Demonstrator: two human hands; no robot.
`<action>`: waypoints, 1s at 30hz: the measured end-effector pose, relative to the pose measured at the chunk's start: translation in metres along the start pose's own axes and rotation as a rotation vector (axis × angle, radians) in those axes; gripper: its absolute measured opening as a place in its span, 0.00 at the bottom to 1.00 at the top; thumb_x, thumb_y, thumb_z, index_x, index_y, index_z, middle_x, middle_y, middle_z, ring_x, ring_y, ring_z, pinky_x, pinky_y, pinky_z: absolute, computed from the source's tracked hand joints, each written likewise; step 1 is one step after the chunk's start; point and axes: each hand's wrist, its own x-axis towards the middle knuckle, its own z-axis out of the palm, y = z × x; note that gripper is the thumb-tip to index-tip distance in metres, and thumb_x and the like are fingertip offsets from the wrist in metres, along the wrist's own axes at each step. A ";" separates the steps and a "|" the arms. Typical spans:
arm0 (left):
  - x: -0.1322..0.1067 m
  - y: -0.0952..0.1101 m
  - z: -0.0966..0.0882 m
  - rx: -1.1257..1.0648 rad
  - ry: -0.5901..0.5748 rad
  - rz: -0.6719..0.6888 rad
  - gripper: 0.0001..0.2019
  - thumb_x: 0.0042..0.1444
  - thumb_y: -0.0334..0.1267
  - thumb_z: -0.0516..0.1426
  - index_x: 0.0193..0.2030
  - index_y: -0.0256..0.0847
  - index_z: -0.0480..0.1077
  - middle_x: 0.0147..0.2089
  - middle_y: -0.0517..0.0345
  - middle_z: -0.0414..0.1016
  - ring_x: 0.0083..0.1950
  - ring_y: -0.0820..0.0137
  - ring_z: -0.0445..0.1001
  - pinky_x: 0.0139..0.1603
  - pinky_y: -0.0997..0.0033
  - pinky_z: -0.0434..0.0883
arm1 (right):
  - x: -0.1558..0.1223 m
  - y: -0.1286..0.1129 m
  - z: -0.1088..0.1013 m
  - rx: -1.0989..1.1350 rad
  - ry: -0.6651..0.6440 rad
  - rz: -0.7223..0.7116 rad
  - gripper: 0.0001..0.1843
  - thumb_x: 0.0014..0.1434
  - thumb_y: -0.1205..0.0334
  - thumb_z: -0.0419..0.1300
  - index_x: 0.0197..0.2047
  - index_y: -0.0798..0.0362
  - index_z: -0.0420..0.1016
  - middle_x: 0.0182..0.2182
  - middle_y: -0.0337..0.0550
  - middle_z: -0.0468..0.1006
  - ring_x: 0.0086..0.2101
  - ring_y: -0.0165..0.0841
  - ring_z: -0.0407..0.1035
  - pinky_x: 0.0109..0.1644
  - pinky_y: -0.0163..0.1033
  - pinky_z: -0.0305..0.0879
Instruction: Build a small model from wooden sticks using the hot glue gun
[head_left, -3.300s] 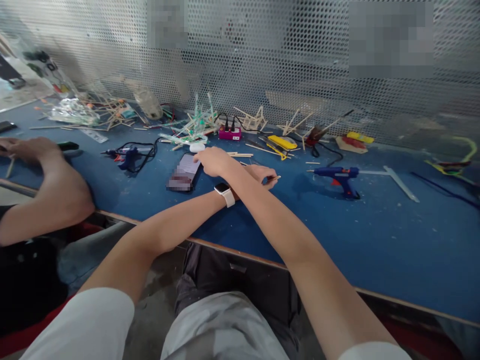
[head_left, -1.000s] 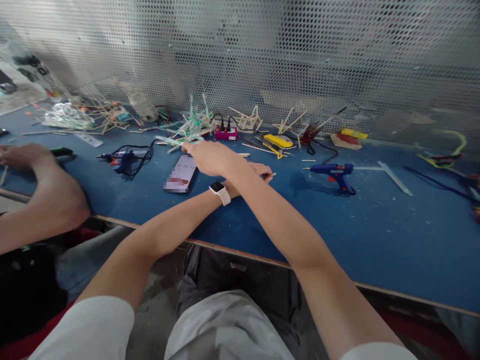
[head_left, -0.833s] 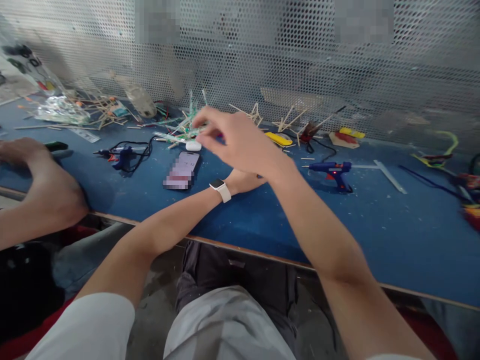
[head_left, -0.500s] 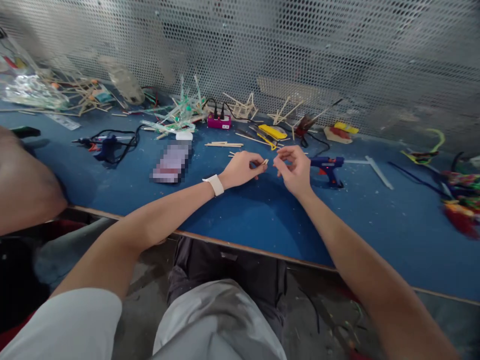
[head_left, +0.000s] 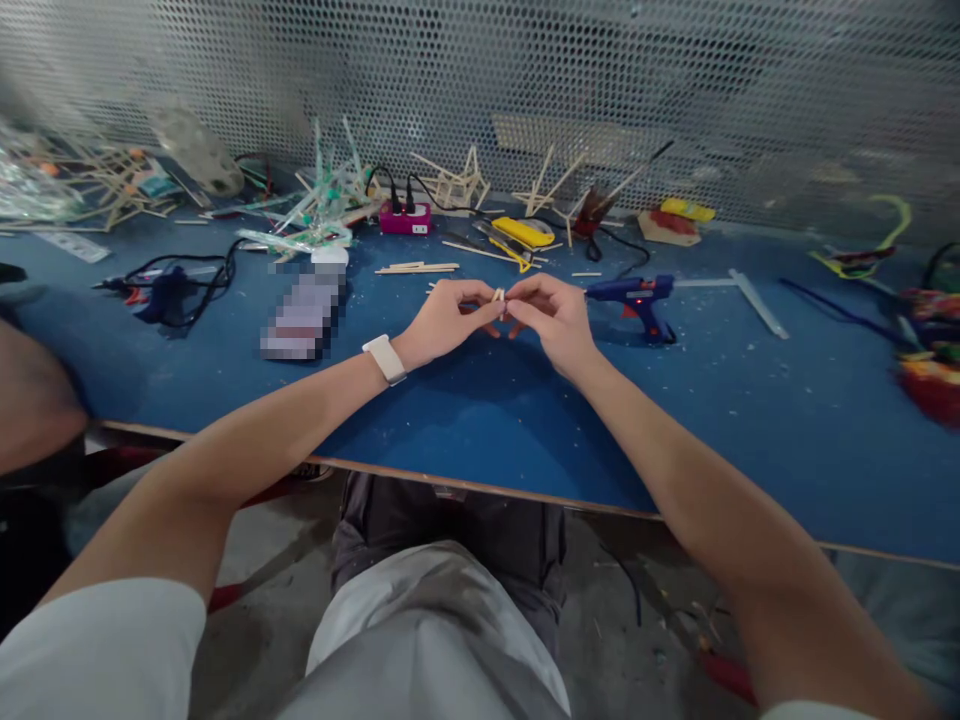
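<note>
Over the blue table (head_left: 480, 410), my left hand (head_left: 444, 322) pinches some short pale wooden sticks (head_left: 498, 295) between thumb and fingers. My right hand (head_left: 553, 325) meets it there, its thumb and fingertips closed at the same sticks. Most of their length is hidden by my fingers. A blue glue gun (head_left: 643, 300) with a small red light lies just right of my right hand. Behind my left hand are several loose wooden sticks (head_left: 417, 268). A yellow utility knife (head_left: 523, 233) rests beyond my fingertips.
A phone (head_left: 304, 312) lies left of my hands, and another glue gun (head_left: 161, 292) with a coiled cord is farther left. A purple power adapter (head_left: 405, 218) and stick structures (head_left: 454, 185) line the perforated metal wall (head_left: 420, 80). Another person's arm (head_left: 34, 400) rests at the left edge.
My right hand has come in to my left, and its fingertips now touch the sticks. Before, a gap lay between the hands. The camera view has shifted slightly.
</note>
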 end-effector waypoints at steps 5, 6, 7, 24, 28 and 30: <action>0.001 -0.002 -0.003 0.019 0.002 -0.019 0.13 0.75 0.47 0.70 0.47 0.38 0.83 0.46 0.52 0.90 0.40 0.71 0.90 0.47 0.70 0.88 | 0.000 -0.002 0.001 -0.023 0.018 -0.031 0.18 0.56 0.42 0.77 0.39 0.44 0.81 0.36 0.42 0.86 0.35 0.41 0.81 0.35 0.50 0.83; 0.001 -0.002 -0.003 0.027 0.003 -0.018 0.13 0.75 0.47 0.70 0.47 0.38 0.83 0.45 0.52 0.90 0.40 0.71 0.90 0.47 0.71 0.88 | 0.000 -0.003 0.001 -0.032 0.022 -0.034 0.18 0.57 0.42 0.77 0.40 0.44 0.81 0.36 0.42 0.86 0.36 0.41 0.81 0.36 0.50 0.83; 0.001 -0.002 -0.002 0.033 0.004 -0.014 0.12 0.75 0.46 0.70 0.47 0.38 0.83 0.45 0.52 0.90 0.40 0.71 0.90 0.46 0.71 0.88 | -0.001 -0.003 0.001 -0.039 0.027 -0.038 0.18 0.57 0.43 0.77 0.40 0.44 0.81 0.36 0.42 0.86 0.36 0.41 0.81 0.36 0.49 0.82; 0.000 0.001 -0.001 0.235 0.061 0.107 0.09 0.76 0.39 0.64 0.43 0.40 0.82 0.42 0.54 0.86 0.33 0.75 0.80 0.39 0.72 0.79 | -0.001 -0.001 0.000 -0.041 0.036 0.004 0.24 0.51 0.41 0.81 0.41 0.44 0.79 0.34 0.39 0.83 0.36 0.39 0.79 0.37 0.47 0.82; 0.001 -0.001 0.000 0.209 0.074 0.112 0.09 0.77 0.39 0.65 0.44 0.40 0.82 0.43 0.54 0.87 0.32 0.75 0.80 0.38 0.73 0.79 | -0.001 0.001 0.001 -0.017 0.006 0.022 0.31 0.46 0.40 0.85 0.43 0.44 0.77 0.35 0.37 0.83 0.34 0.36 0.78 0.37 0.46 0.83; 0.001 -0.001 0.000 0.193 0.088 0.110 0.08 0.77 0.38 0.65 0.44 0.40 0.82 0.43 0.54 0.88 0.32 0.75 0.79 0.38 0.73 0.79 | -0.001 0.002 0.002 -0.004 -0.005 0.035 0.35 0.44 0.37 0.87 0.44 0.44 0.76 0.36 0.36 0.84 0.33 0.36 0.79 0.36 0.45 0.83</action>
